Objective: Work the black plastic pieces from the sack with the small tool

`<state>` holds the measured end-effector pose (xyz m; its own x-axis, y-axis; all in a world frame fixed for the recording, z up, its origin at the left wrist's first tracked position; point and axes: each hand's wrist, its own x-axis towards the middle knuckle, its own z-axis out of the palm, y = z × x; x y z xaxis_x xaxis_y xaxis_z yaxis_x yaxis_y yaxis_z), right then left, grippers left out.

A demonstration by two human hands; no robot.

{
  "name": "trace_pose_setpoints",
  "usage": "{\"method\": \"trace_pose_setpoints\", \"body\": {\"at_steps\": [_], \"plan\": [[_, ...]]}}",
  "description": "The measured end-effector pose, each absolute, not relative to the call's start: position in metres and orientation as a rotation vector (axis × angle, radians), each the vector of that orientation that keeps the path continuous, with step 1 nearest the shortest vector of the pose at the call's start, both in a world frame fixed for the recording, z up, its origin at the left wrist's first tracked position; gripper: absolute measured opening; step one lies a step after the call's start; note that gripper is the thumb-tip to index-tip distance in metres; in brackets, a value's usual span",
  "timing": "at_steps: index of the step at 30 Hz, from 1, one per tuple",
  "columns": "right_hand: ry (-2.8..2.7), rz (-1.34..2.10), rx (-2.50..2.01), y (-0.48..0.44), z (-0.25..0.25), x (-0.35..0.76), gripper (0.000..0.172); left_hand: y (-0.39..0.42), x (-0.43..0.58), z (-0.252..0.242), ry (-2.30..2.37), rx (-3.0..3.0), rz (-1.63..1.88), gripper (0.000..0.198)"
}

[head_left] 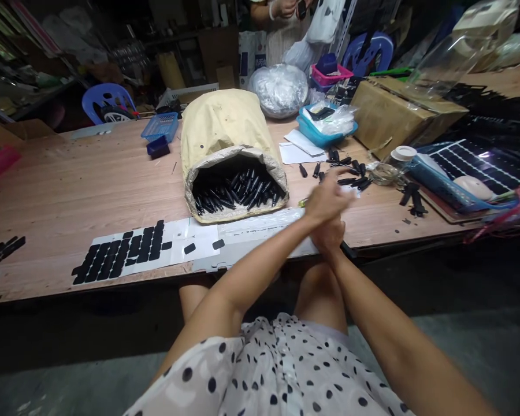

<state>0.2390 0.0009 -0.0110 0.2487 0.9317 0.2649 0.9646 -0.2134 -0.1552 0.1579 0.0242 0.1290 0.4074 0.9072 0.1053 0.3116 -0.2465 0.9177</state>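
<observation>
My left hand (329, 199) is stretched over the right part of the bench and blurred by motion. Its fingers look extended and apart, close to a scatter of small black parts (359, 169). Just below it, partly covered by the left wrist, my right hand (328, 236) is closed at the bench's front edge. Near its underside juts the end of a black piece (348, 249); whether the fingers grip it is hidden. To the left, a cream sack (225, 118) lies on its side, its mouth facing me, with many slim black pieces (247, 189) inside.
Rows of black rounded stickers (108, 254) lie on white sheets at the front left. Behind are a blue basket (161, 127), a teal basket (314, 133) and a cardboard box (398, 112). A blue tray (446, 179) stands at right. Another person's hands (283, 8) show at the back.
</observation>
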Motion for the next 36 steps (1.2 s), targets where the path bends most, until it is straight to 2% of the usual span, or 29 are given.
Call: {"method": "trace_pose_setpoints", "body": {"at_steps": [2,4,6,8,14,18,21,26,32,36], "plan": [[-1.694,-0.185,-2.27,0.001,-0.01,0.237,0.039,0.055,0.117,0.119,1.483,1.747,0.853,0.028],[-1.659,-0.21,-2.296,0.001,-0.01,0.233,0.038,0.073,0.081,0.104,1.832,1.722,0.837,0.016],[-1.652,-0.226,-2.303,0.001,-0.009,0.23,0.037,0.082,0.054,0.089,2.069,1.692,0.757,0.009],[-1.652,-0.23,-2.311,0.002,-0.009,0.229,0.036,0.087,0.037,0.077,2.161,1.705,0.638,0.011],[-1.661,-0.199,-2.336,0.001,-0.005,0.229,0.037,0.099,0.026,0.065,2.117,1.84,0.428,0.015],[-1.662,-0.181,-2.329,0.001,-0.003,0.228,0.037,0.09,0.017,0.063,2.063,1.885,0.507,0.017],[-1.662,-0.156,-2.324,0.0,-0.002,0.226,0.036,0.063,0.0,0.053,1.833,2.03,0.607,0.018],[-1.668,-0.126,-2.291,0.0,-0.002,0.227,0.036,0.009,-0.026,0.022,1.471,2.175,0.585,0.014],[-1.645,0.008,-2.254,0.001,0.004,0.236,0.038,-0.013,-0.018,0.006,1.551,2.117,0.603,0.019],[-1.523,0.144,-2.07,-0.016,0.013,0.233,0.042,-0.013,-0.013,0.006,1.588,2.094,0.608,0.018]]}}
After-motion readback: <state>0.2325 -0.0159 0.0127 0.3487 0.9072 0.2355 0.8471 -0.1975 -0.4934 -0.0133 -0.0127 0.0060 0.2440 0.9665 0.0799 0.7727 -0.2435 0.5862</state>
